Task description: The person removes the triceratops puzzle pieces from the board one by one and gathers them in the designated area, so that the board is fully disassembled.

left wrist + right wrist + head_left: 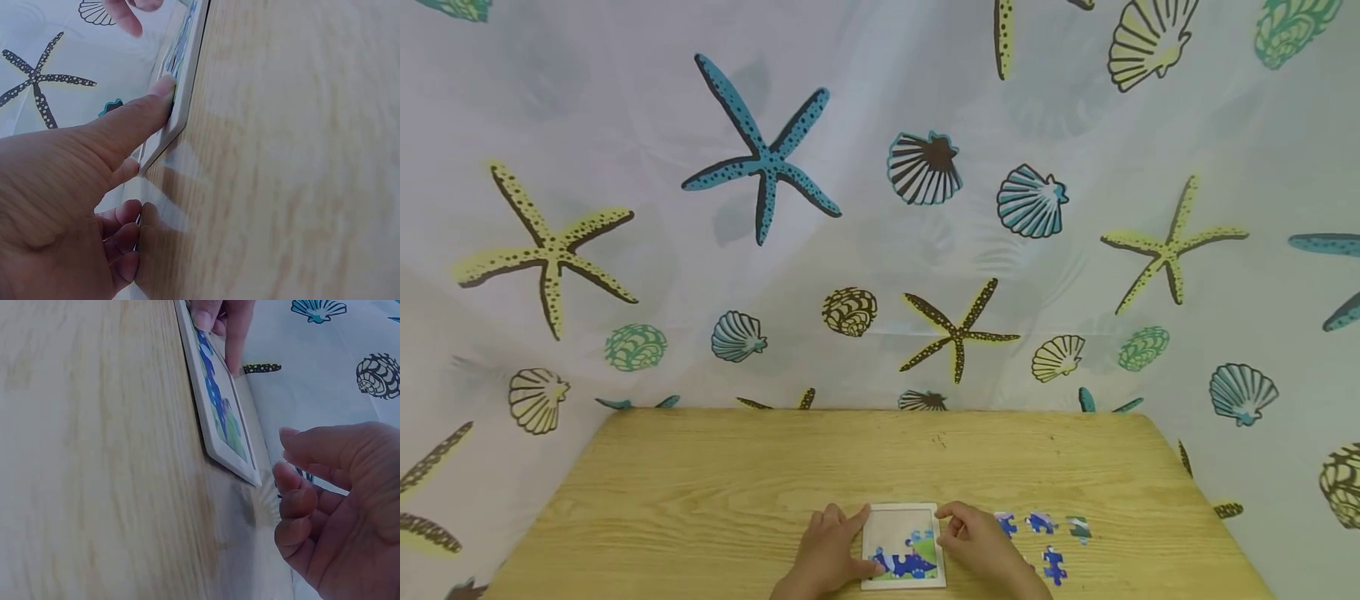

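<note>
A square white-framed jigsaw puzzle board (904,507) lies on the wooden table, with blue and green pieces (910,565) fitted along its lower part and right side. My left hand (829,554) is at the board's left side. Its thumb (134,122) presses on the lower-left pieces, while its index finger reaches the upper-left corner. The other fingers rest by the tabletop in the left wrist view. Beside the board's right edge is my right hand (977,542), fingers loosely bent; in the right wrist view its thumb (319,447) and fingers have nothing between them.
Several loose puzzle pieces (1054,567) lie on the table to the right of my right hand, one of them greenish (1078,528). A pale curtain (850,250) printed with starfish and shells surrounds the table (722,483) at the back and sides.
</note>
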The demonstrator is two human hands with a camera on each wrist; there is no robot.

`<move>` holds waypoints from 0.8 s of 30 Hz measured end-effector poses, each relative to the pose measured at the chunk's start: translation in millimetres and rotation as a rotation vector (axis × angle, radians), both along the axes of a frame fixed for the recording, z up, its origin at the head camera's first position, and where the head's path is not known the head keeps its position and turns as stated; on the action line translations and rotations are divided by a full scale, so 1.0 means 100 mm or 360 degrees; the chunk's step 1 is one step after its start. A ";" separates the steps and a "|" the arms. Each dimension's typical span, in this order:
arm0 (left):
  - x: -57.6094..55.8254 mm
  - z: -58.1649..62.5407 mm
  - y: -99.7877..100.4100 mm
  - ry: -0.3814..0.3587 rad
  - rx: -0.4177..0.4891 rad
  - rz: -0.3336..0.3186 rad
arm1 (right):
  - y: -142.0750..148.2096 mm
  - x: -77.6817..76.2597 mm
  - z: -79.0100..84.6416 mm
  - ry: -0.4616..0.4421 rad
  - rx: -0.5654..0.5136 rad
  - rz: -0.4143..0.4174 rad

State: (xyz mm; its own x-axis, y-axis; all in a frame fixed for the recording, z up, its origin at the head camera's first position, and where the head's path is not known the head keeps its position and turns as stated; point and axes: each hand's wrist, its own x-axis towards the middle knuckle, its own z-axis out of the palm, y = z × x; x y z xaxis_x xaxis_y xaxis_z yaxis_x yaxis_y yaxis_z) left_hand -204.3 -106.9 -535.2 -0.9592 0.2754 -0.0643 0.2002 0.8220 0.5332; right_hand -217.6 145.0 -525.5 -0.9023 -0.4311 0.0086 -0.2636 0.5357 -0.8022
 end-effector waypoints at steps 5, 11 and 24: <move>0.01 0.00 0.00 0.0011 -0.0002 -0.0001 | -0.19 0.00 -0.05 -0.0115 -0.0040 0.0051; 0.01 -0.04 0.00 0.0061 -0.0011 0.0002 | -0.25 0.03 -0.12 -0.0117 0.0032 0.0047; -0.01 -0.11 -0.01 0.0072 -0.0035 0.0007 | -0.29 0.02 -0.11 -0.0031 0.0121 0.0037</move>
State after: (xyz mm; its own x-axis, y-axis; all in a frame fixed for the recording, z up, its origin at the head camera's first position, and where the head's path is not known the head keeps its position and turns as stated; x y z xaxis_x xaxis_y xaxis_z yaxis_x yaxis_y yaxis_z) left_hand -205.5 -107.6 -546.2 -0.9625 0.2700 -0.0267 0.2200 0.8343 0.5055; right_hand -215.7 115.9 -536.6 -0.8915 -0.4509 -0.0424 -0.2615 0.5890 -0.7647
